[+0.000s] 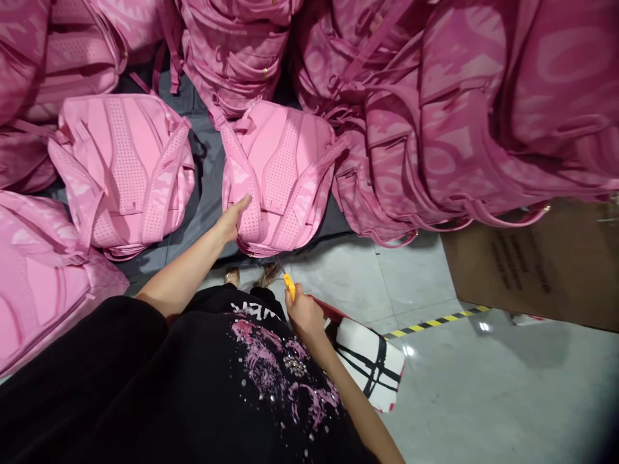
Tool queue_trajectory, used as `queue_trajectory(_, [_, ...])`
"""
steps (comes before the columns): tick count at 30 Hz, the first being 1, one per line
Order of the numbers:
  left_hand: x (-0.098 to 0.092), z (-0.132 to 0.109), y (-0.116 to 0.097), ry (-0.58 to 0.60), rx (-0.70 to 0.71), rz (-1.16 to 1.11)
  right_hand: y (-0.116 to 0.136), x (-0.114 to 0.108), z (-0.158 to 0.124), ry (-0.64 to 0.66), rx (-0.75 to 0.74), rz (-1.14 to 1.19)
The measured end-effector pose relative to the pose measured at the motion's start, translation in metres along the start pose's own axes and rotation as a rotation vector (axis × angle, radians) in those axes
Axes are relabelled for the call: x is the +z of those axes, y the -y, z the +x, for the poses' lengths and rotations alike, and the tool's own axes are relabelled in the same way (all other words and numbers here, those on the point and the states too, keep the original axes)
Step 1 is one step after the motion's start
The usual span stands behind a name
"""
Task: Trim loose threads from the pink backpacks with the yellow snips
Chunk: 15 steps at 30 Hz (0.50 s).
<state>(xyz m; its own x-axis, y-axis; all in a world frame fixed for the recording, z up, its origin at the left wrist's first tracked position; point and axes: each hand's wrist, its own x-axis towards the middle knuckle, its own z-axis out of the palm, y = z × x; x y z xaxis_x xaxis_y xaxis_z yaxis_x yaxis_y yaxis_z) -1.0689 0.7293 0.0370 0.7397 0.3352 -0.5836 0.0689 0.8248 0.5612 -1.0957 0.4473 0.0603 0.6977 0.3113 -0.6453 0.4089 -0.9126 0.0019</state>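
Observation:
My left hand (233, 218) reaches forward and grips the lower left edge of a light pink backpack (283, 174) that lies back-side up on a dark grey sheet (206, 193). My right hand (302, 312) is closed around a small yellow-handled tool (289, 283), its thin tip pointing toward the backpack's bottom edge. The hand hangs just above my lap, a short way below the backpack.
Another light pink backpack (123, 167) lies to the left, one more at the far left (43, 277). A heap of darker pink patterned backpacks (459, 116) fills the top and right. A cardboard sheet (541, 264), yellow-black floor tape (435, 320) and a white bag (372, 361) lie on the grey floor.

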Motion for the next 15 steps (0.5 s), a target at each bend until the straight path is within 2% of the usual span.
queue_trajectory(2, [-0.001,-0.01,0.003,-0.055,0.12,0.12,0.003,-0.004,-0.01,0.04,-0.022,0.015])
queue_trajectory(4, [-0.003,-0.02,0.007,-0.074,0.17,0.231,0.011,-0.009,-0.014,0.083,-0.058,0.022])
queue_trajectory(6, [-0.006,-0.027,0.009,-0.086,0.189,0.332,0.021,-0.012,-0.009,0.054,-0.123,0.018])
queue_trajectory(7, [-0.007,-0.031,0.011,-0.12,0.248,0.402,0.024,-0.012,-0.002,0.014,-0.154,0.019])
queue_trajectory(10, [-0.012,-0.044,0.02,-0.263,0.594,0.852,0.027,-0.006,0.02,-0.084,-0.16,0.047])
queue_trajectory(11, [-0.013,-0.047,0.027,-0.253,0.699,1.076,0.026,-0.003,0.026,-0.092,-0.143,0.064])
queue_trajectory(12, [-0.014,-0.048,0.035,-0.183,0.765,1.311,0.024,0.001,0.03,-0.095,-0.127,0.084])
queue_trajectory(15, [-0.012,-0.035,0.061,0.15,0.769,1.889,0.019,0.007,0.037,-0.104,-0.093,0.169])
